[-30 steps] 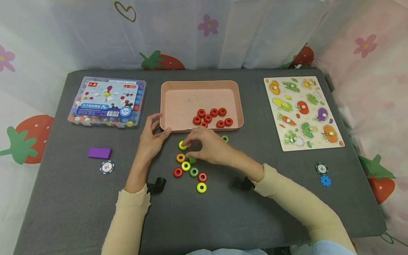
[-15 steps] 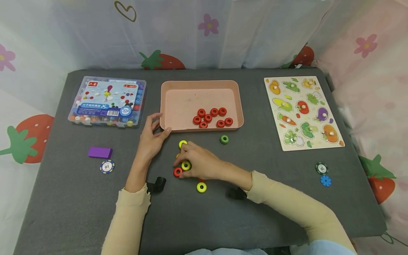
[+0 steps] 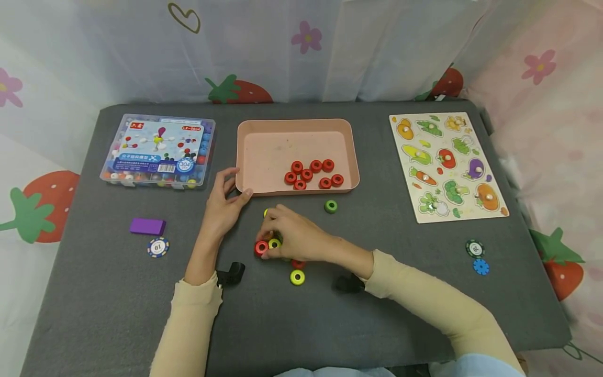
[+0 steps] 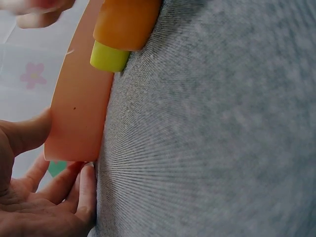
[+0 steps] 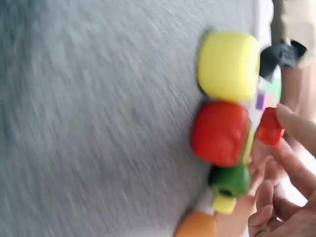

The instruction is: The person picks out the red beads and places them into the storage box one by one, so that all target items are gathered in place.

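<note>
My right hand [image 3: 297, 235] pinches a red ring bead [image 5: 270, 127] between thumb and finger, lifted off the table in the right wrist view. Around and under that hand lie loose ring beads: a yellow bead [image 3: 297, 277], a red bead [image 5: 220, 133], a green bead [image 5: 230, 180] and an orange bead [image 4: 127, 22]; the hand hides some of them in the head view. At the front left corner of the pink tray [image 3: 292, 136], my left hand [image 3: 223, 204] holds on, thumb at the rim and fingers along the side wall. Several red beads [image 3: 328, 165] lie inside the tray.
One green bead [image 3: 331, 206] sits apart before the tray. To the left are a clear plastic box [image 3: 157, 152] with a printed label, a purple block [image 3: 147, 226] and a poker chip [image 3: 157, 247]. A vegetable puzzle board [image 3: 447, 167] and two chips [image 3: 481, 267] are at right.
My right hand has moved from near the tray down to the loose beads and picked up a red one. The green bead by the tray is uncovered. My left hand stays put.
</note>
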{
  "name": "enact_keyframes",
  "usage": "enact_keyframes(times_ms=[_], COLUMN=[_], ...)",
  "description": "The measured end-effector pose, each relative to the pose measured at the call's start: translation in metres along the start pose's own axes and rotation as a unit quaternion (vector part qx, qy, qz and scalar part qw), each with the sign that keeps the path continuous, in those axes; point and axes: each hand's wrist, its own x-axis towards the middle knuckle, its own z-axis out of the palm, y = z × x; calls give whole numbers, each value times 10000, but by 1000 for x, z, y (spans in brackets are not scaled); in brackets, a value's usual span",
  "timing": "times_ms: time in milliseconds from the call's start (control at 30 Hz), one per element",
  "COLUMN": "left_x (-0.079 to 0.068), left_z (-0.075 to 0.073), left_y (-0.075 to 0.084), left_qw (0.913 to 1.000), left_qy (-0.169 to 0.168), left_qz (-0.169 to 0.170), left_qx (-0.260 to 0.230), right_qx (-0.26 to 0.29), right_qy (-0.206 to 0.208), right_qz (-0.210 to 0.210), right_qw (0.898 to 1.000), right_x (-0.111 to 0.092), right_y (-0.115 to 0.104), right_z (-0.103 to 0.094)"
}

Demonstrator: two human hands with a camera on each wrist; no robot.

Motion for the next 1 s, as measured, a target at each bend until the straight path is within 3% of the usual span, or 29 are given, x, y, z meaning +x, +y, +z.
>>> enact_keyframes(times_ms=[167,433,667,833,1000], left_x=[1,0,0,0,-1], left_z=[1,1,1,1,1], left_y=[0,1,2,2,3], left_qw=[10000,9997,9996,9996,9996], left_qy=[-13,-39,-16,-11,-42], left_qz=[-67,-231,-271,-288,-257], left_qx=[-7,-28,-17,-19,-55], right_qx=[585,1280,1102,1162,1135], right_qy=[397,1318,1970,2132,2263], right_qz=[-187,84,330,634,961], right_qw=[9973,9829,9736,9680,9627], right_x=[0,-1,0,-1,-4], right_y=[7,33,66,92,105], right_z=[-23,-54,-74,-77,-79])
